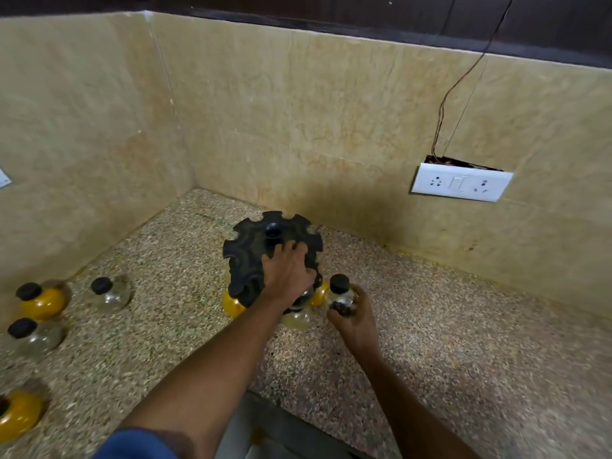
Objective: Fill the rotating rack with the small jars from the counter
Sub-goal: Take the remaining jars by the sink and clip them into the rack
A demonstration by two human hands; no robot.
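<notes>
A small black-capped clear glass jar, likely fragile and slippery, is gripped round its belly by the right hand beside the black plastic rotating rack, which is steadied by the left hand resting on top.

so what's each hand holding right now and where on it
The right hand grips a small black-capped jar around its round body, beside the rack. The left hand holds nothing; it rests on the rack's black top disc.
</notes>
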